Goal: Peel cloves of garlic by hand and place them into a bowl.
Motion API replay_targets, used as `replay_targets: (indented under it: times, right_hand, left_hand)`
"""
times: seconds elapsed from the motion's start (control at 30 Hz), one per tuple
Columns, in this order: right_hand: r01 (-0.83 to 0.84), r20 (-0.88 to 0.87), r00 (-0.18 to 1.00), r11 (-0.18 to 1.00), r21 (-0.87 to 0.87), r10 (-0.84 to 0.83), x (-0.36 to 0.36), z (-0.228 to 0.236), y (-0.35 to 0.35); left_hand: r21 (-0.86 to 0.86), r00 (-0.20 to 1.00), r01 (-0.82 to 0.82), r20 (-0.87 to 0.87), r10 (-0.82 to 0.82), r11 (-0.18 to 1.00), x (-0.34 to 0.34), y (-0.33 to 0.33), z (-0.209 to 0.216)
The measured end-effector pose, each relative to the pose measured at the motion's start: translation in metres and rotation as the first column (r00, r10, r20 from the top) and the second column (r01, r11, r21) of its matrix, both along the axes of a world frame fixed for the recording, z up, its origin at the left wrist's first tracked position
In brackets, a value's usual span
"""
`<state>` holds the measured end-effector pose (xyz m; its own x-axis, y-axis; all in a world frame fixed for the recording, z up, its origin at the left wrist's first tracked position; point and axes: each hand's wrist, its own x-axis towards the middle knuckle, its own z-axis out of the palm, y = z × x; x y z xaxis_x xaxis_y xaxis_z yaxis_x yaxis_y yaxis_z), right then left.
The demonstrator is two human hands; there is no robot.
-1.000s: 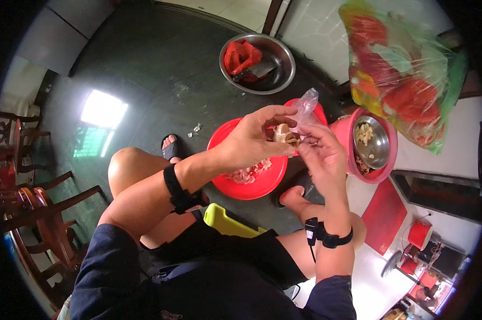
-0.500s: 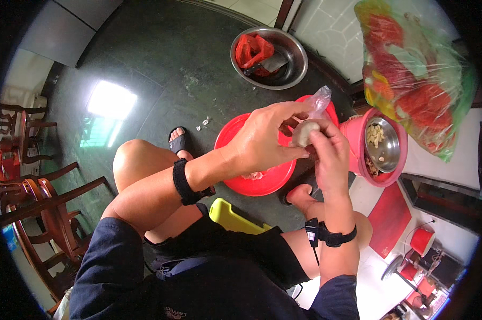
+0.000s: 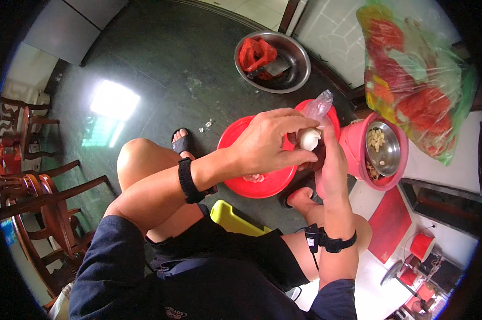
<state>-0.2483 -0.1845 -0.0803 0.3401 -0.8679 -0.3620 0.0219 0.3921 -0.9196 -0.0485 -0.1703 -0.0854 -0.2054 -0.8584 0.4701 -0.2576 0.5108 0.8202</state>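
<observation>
A whitish garlic bulb (image 3: 309, 140) is held up over the red basins. My left hand (image 3: 270, 140) pinches it between thumb and fingers from the left side. My right hand (image 3: 330, 160) is closed around its right and lower side, the thumb raised along it and the other fingers partly hidden behind. Below, a red basin (image 3: 231, 133) holds pale peelings (image 3: 254, 177), largely covered by my left arm and hand. A clear plastic bag (image 3: 319, 106) shows just beyond the bulb, at a second red basin (image 3: 334, 113).
Right of my hands, a steel bowl of peeled cloves (image 3: 377, 140) sits in a pink bucket (image 3: 353, 152). Farther off, a steel basin (image 3: 299, 74) holds a cleaver (image 3: 275, 68) and red bag. A green bag (image 3: 411, 80) hangs at right; wooden chairs (image 3: 54, 213) stand left.
The bulb has turned, showing a whiter side. My right thumb has come off the bulb's front and straightened upward, and my left fingers now pinch the bulb.
</observation>
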Motion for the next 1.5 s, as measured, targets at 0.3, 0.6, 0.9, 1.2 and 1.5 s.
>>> replay_targets:
  times: [0.3,0.6,0.9,1.2,1.5]
  right_hand:
    - [-0.142,-0.214,0.976,0.847,-0.512,0.034,0.018,-0.006,0.009]
    - [0.041,-0.081,0.994,0.919,-0.393,-0.079,0.024,0.002,0.007]
    - [-0.343,-0.48,0.806,0.389,-0.855,-0.345,0.043,0.008,0.002]
    - [-0.436,-0.487,0.711,0.225,-0.871,-0.507,0.043,0.01,-0.012]
    - [-0.12,-0.284,0.907,0.455,-0.883,-0.312,0.047,-0.018,-0.003]
  left_hand:
    - [0.143,0.989,-0.147,0.043,0.142,0.979,-0.002,0.002,0.001]
    - [0.246,0.996,0.053,-0.087,-0.033,0.968,0.004,-0.003,0.0]
    - [0.715,0.858,0.337,-0.502,0.113,0.613,-0.008,-0.015,0.002]
    - [0.746,0.823,0.378,-0.542,0.17,0.549,-0.005,-0.027,0.014]
    - [0.686,0.7,0.491,-0.678,0.225,0.537,-0.019,-0.008,0.014]
